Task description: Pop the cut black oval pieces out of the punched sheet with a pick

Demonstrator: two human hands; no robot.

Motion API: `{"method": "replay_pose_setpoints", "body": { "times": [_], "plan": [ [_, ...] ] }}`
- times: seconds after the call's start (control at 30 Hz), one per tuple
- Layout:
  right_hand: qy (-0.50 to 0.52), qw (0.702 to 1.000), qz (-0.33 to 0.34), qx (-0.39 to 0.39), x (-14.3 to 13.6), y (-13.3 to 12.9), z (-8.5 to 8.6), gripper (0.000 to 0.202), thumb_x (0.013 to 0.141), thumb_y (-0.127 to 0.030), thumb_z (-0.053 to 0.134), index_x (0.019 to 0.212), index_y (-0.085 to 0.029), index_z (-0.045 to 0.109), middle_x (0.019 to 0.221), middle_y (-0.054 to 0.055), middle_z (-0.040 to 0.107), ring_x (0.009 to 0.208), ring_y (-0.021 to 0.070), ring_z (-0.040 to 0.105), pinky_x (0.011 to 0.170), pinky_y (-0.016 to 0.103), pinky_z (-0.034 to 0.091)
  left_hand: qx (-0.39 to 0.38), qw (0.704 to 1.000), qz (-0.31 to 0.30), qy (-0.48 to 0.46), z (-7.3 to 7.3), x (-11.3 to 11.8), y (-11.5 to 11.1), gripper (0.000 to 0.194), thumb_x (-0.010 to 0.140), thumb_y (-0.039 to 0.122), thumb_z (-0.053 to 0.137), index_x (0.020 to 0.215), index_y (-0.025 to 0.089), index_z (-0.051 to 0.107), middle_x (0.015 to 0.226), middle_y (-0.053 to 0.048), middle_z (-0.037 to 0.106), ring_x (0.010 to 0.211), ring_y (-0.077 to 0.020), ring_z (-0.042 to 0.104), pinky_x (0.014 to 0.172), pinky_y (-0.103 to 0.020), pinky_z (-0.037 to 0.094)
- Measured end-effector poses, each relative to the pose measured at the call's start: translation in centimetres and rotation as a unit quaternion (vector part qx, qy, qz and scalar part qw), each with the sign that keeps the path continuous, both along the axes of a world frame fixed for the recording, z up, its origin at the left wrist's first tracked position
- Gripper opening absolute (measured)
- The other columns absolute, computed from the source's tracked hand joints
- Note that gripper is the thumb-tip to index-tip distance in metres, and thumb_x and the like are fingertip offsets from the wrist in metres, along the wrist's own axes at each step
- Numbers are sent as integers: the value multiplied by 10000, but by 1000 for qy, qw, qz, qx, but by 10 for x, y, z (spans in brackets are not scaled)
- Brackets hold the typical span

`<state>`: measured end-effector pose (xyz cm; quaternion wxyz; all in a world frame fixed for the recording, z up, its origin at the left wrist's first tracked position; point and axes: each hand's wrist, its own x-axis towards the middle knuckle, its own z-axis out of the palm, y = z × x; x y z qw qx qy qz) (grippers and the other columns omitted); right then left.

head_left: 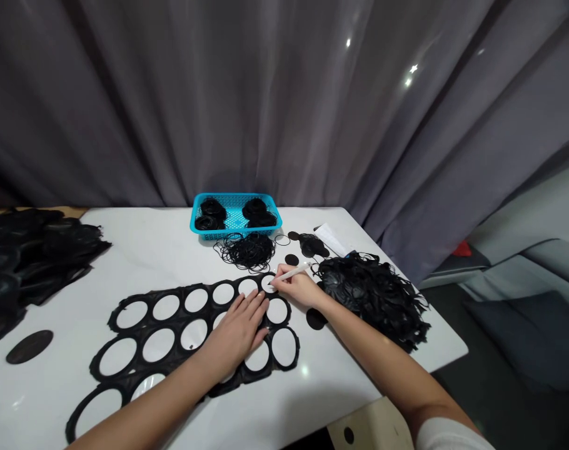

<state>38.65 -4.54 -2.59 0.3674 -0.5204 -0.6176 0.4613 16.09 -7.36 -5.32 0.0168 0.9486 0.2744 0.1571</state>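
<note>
A black, rubbery-looking sheet [141,328] with rows of round holes lies flat on the white table [345,406], which shows through the holes. My left hand [240,328] rests palm down on its right part, fingers stretched out, covering some of the holes. Between the fingers of my right hand [297,286] is a slim white pen-shaped tool [298,270], held like a pencil. Its dark tip points into the hole at the sheet's far right corner, by the rim. Whether the tip touches the sheet, I cannot tell.
Behind the sheet stands a blue basket [279,224] with black ring bundles, a heap of thin black rings [249,251] before it. Black scraps [373,300] pile up beside my right forearm. More black sheets [35,250] lie left, near a black disc [30,347]. A grey curtain [219,100] hangs behind.
</note>
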Motion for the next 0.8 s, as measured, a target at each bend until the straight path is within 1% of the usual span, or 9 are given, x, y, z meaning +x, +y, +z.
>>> {"method": "replay_pose_setpoints", "body": {
  "times": [0.1, 0.2, 0.27, 0.47, 0.63, 0.8],
  "plan": [
    [-13, 1000, -4, -2, 0, 0, -5, 178, 787, -305, 681, 723, -191, 560, 681, -25, 618, 604, 115, 517, 571, 237, 379, 1, 1000, 9, -14, -5, -1, -3, 479, 1034, 372, 439, 1463, 159, 441, 1521, -142, 481, 1431, -289, 420, 1161, -512, 355],
    [3, 1000, -8, -13, 0, 0, -9, 138, 776, -287, 677, 742, -183, 593, 793, 6, 663, 665, 125, 549, 620, 249, 414, 9, 1000, 14, -17, -7, -1, -5, 475, 1035, 358, 428, 1463, 151, 440, 1511, -141, 494, 1424, -290, 430, 1151, -517, 365],
    [2, 1000, -9, -13, 0, 0, -11, 126, 775, -277, 678, 742, -182, 602, 831, 16, 674, 681, 127, 557, 636, 253, 423, 11, 1000, 15, -19, -7, 0, -5, 476, 1030, 345, 435, 1463, 148, 439, 1509, -141, 497, 1425, -291, 430, 1150, -518, 365],
    [-32, 999, -9, 13, 1, -2, -13, 131, 786, -257, 677, 711, -186, 597, 845, 19, 672, 695, 128, 555, 640, 255, 417, 24, 1000, 12, -12, -6, 1, -5, 477, 1023, 314, 435, 1465, 133, 439, 1510, -144, 494, 1430, -296, 421, 1145, -511, 372],
    [-38, 999, -9, 16, 1, -2, -14, 130, 796, -244, 685, 718, -186, 599, 838, 14, 665, 687, 125, 553, 640, 256, 415, 18, 1000, 14, -16, -6, 1, -6, 487, 1025, 311, 433, 1481, 140, 423, 1513, -142, 491, 1433, -292, 416, 1157, -506, 359],
    [-75, 996, -4, 52, 0, -3, -10, 153, 827, -223, 667, 701, -193, 585, 842, 17, 665, 749, 146, 580, 699, 275, 428, 3, 1000, 15, -25, -6, 2, -7, 484, 1025, 316, 440, 1482, 157, 426, 1518, -141, 486, 1440, -291, 407, 1178, -504, 329]
  ]
}}
